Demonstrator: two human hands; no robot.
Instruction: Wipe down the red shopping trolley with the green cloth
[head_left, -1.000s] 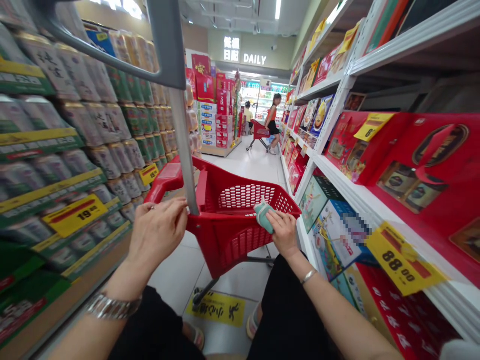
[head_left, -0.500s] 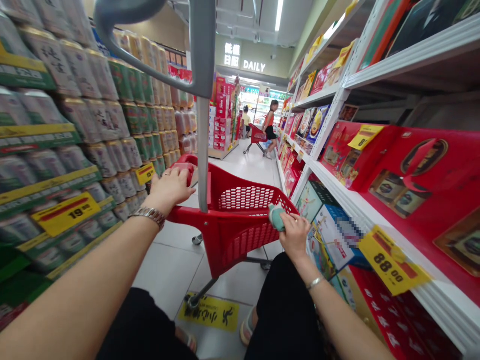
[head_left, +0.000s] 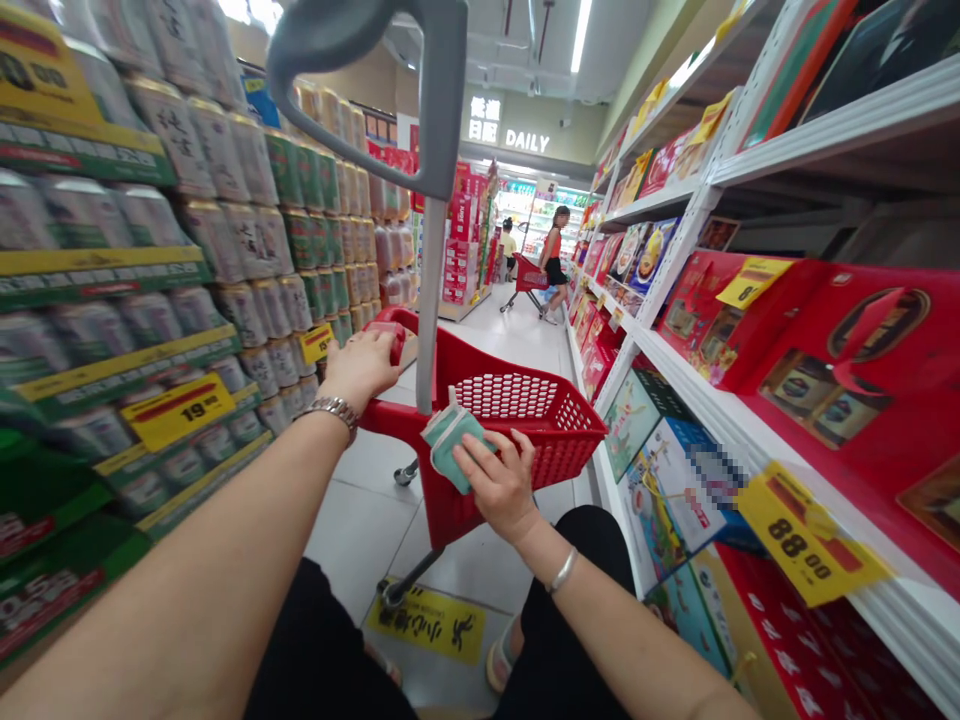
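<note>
A red plastic shopping cart [head_left: 517, 395] with a honeycomb-holed basket stands in front of my legs. My left hand [head_left: 364, 365], a metal watch at its wrist, is laid over the cart's left rim, its fingers bent around the red edge. My right hand [head_left: 504, 480] grips a small mint-green, cloth-like item [head_left: 452, 440] with a whitish edge; its exact kind is unclear. That hand is above the near side of the basket, close to the grey upright pole [head_left: 430, 310], which carries a looped grey handle [head_left: 442, 110].
Stacked beer cans [head_left: 247, 235] line the left side. White shelves [head_left: 679, 235] with red gift boxes [head_left: 832, 350] run close along the right. Ahead in the aisle, a person [head_left: 553, 260] stands by another red cart [head_left: 529, 275]. A yellow floor sticker [head_left: 427, 625] lies beneath.
My right hand has moved left with the mint-green item, from the basket's right rim toward the pole. The view has turned slightly left. My left hand stays on the rim.
</note>
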